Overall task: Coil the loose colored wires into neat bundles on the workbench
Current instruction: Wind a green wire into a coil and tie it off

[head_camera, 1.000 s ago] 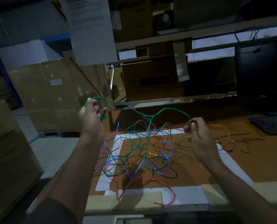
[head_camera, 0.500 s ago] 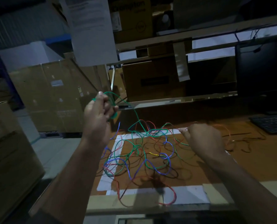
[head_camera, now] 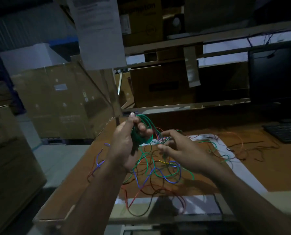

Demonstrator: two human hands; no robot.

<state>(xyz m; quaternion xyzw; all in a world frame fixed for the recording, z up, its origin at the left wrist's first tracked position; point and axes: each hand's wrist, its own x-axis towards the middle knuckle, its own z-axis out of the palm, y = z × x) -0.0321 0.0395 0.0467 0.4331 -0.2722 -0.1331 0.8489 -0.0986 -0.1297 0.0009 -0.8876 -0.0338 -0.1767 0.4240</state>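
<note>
My left hand is raised above the workbench and grips a small coil of green wire, several loops held between its thumb and curled fingers. A green strand trails down from the coil into the tangle of loose wires in green, blue, red and yellow on the bench. My right hand hovers just right of the coil with fingers spread and bent, holding nothing that I can see. Thin orange and dark wires lie further right.
A black keyboard and a dark monitor stand at the right. Cardboard boxes are stacked left of the bench and on the shelf behind it. White tape strips mark the bench top. A paper sheet hangs above.
The green strand stretched between both hands has been wound into the left hand's coil. My right hand has let go and moved left, close to the coil. The view has shifted.
</note>
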